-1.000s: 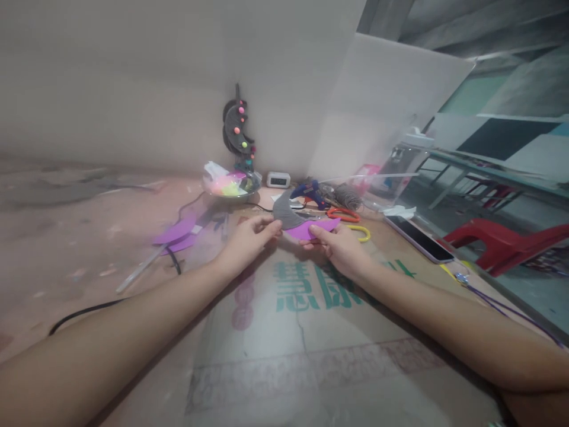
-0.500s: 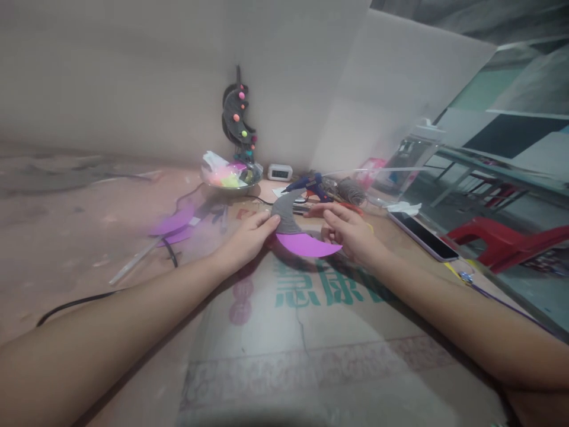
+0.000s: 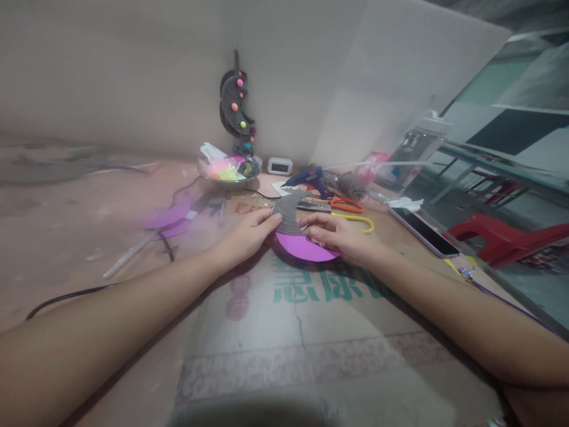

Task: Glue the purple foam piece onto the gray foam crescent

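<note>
A crescent-shaped piece is held up over the cardboard. Its upper part is covered in grey, cord-like wrapping, while the lower part shows bare purple. My left hand grips the wrapped part at its left edge, thumb on the front. On the other side, my right hand has its fingers closed at the inner curve, by the border of grey and purple, covering part of the purple tip. What those fingertips pinch is too small to make out.
Beyond my hands lie a blue glue gun, orange-handled scissors, a yellow hooked handle and a grey yarn ball. A bowl, decorated crescent and small clock stand behind; a phone lies right, purple pieces left.
My right hand has moved left to the inner curve of the crescent, and its fingers have closed there. The left hand keeps its grip. The view has shifted slightly.
</note>
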Tool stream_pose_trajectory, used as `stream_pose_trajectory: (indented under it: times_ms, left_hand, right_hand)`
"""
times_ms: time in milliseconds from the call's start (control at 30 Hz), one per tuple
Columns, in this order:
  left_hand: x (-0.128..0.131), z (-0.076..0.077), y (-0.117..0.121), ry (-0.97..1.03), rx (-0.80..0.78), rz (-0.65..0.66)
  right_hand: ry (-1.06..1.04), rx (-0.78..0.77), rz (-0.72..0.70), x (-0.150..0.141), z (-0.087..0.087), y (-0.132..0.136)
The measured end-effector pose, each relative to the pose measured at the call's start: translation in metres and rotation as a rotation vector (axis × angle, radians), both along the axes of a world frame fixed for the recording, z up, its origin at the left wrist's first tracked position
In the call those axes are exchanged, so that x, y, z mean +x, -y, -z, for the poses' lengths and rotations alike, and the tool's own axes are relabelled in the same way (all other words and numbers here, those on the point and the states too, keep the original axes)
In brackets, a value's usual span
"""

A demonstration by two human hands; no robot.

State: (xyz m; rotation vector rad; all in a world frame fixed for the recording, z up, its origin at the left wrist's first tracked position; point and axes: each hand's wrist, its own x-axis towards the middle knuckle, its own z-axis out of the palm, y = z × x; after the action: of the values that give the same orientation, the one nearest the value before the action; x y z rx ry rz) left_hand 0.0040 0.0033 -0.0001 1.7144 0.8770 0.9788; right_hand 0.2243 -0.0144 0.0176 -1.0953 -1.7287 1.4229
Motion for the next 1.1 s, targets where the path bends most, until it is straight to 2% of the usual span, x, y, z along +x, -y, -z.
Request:
stream_pose_trajectory:
  times_ms: [300,567,800,933,1100]
  left_hand:
    - [-0.001,0.004,-0.002,-0.004,0.035,0.013]
    - [-0.001,-0.001,0.001,-0.075,0.092,-0.018]
    - [0.0,0.0,0.004,-0.095,0.132,0.007]
    - [0.001,0.004,0.005,-0.023,0.105,0.056]
    - [0.002,0.009,0.005,0.111,0.057,0.02]
  right_hand:
    - [0.082,0.03,0.026,-0.002,0.0,0.0]
    - [0.072,0.006,0.063,-0.006,-0.003,0.003]
    - [0.238,0.145,0.138,-0.015,-0.004,0.006]
    - [0.214,0.15,0.16,-0.018,0.001,0.007]
    - [0.157,0.149,0.223,-0.017,0.002,0.008]
